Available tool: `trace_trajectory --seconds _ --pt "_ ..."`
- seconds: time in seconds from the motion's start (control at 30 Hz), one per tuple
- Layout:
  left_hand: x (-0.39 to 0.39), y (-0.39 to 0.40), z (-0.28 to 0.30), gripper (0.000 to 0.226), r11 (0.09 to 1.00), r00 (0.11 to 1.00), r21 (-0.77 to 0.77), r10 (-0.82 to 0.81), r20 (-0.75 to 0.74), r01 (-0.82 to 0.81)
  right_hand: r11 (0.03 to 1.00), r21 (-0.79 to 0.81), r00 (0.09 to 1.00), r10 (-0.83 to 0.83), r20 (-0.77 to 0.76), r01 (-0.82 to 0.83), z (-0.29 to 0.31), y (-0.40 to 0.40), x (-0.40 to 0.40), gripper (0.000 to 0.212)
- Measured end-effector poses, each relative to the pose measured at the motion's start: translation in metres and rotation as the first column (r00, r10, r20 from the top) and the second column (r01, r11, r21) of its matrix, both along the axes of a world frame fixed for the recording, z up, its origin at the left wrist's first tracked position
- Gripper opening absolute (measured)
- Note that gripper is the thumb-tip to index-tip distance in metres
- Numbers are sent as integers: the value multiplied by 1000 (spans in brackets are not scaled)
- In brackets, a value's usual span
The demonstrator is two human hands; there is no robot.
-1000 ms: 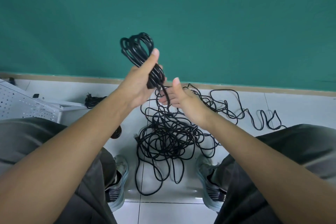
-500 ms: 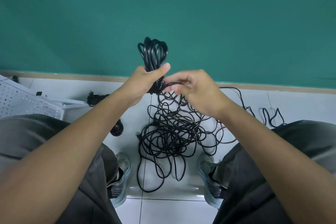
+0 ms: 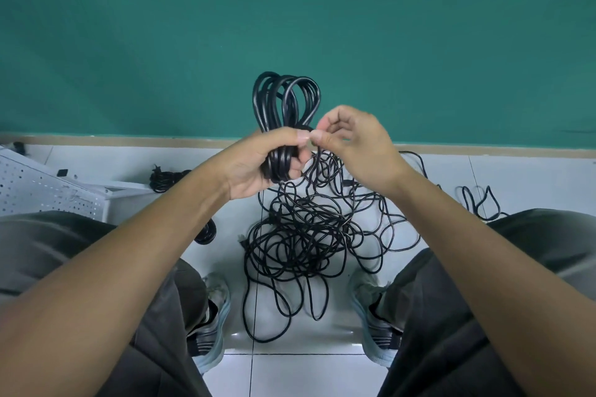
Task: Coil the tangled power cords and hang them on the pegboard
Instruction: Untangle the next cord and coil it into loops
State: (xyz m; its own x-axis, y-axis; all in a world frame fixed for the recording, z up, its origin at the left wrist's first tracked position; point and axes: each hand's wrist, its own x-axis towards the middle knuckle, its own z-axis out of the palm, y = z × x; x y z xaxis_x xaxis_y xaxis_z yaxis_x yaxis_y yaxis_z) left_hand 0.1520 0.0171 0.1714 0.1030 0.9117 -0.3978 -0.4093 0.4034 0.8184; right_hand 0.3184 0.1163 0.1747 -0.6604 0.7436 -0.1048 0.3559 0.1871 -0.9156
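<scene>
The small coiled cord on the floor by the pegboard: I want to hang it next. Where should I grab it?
Probably grip the coiled cord across its bunched middle, reaching down from above with the fingers wrapped around all strands. It lies flat on the floor beside the pegboard, clear of the tangle.

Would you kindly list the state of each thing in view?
Coiled cord: looped, gripped by left hand.
Right hand: pinching a cord strand.
Tangled cords: heaped on floor.
Small bundle: coiled, on floor.
Pegboard: lying tilted, nothing hung.
</scene>
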Motion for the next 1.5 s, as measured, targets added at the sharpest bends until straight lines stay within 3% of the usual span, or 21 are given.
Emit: trace_trajectory --seconds 0.13,0.2,0.3,0.43,0.57,0.7,0.9,1.1,1.2,1.27,1.37,1.43,1.5 --pt "-8 2 0 11 999 995 -7 50 87 -49 994 -4 972 104 211 -105 -11 -1 -1 9" --pt "-9 3 -1 8 996 996 -27 89 15 -89 998 38 968 43 248 -54 -15 -2 -2 7" --pt "-8 3 -3 13 978 958 -50 186 -217 -201 990 75 977 -133 164 122 -15 1 -2 11" --pt "-6 2 -10 34 971 906 -48 199 -372 -233 957 -64 957 -287 -47 284 2 -1 -4 18" --pt "3 2 -9 44 981 910 6 181 -372 -192 937 -116 923 -345 -173 329 16 -4 -8 21" --pt "13 1 -9 35 991 917 58 132 -377 -119 921 -89 894 -389 -224 379 20 -7 -11 15" --pt "21 1 -5 20 996 916 63 89 -390 -70 913 41 902 -393 -178 405 15 -7 -12 5" --pt "23 1 -2 8 996 899 70 83 -430 -59 914 46 901 -387 -194 403 13 -7 -14 10" --pt "26 -1 0 11 993 941 78 113 -318 -93 929 21 921 -364 -141 371 10 -11 -13 14" --pt "24 0 -1 13 984 961 91 172 -214 -156 955 -85 953 -292 -83 285 8 -19 -14 33" --pt "11 5 -2 13 943 939 58 332 -90 -328 958 -282 998 -31 51 44 -1 -34 -14 86" --pt "0 9 1 13 869 869 -16 494 -11 -494 938 -343 992 86 90 -51 -8 -45 -16 100" --pt "-9 11 2 12 777 779 -55 625 -47 -627 925 -364 982 156 109 -107 -12 -53 -17 100"
